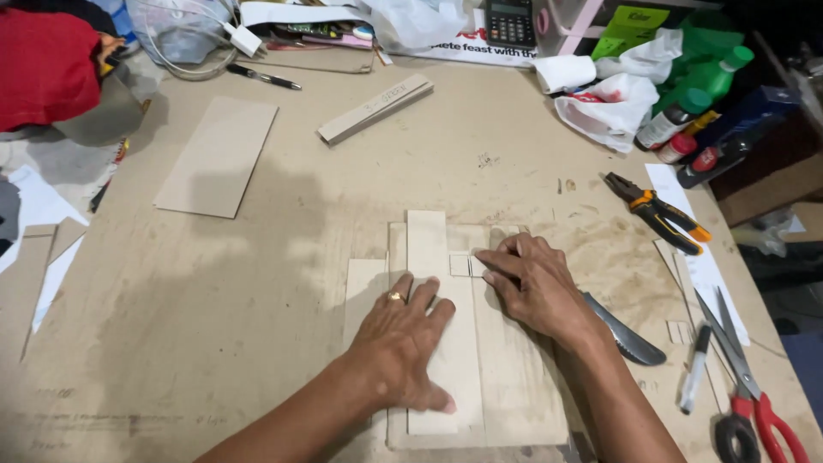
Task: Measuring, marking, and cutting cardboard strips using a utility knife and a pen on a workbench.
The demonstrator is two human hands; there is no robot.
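A stack of pale thin wood boards point(514, 386) lies on the tabletop in front of me. On top rests a long narrow strip point(427, 240), running away from me. My left hand point(403, 339), with a ring on one finger, presses flat on that strip. My right hand point(536, 287) rests fingers-down on the boards just right of the strip. Its fingertips touch two small square wood pieces point(465, 265) set against the strip's edge.
A curved knife blade point(630, 334) lies by my right wrist. Pliers point(658, 213), a pen point(694, 370) and red-handled scissors point(754, 399) sit at the right. A loose board point(219, 154) and a wood bar point(375, 107) lie farther back. Bottles, bags and a calculator crowd the far edge.
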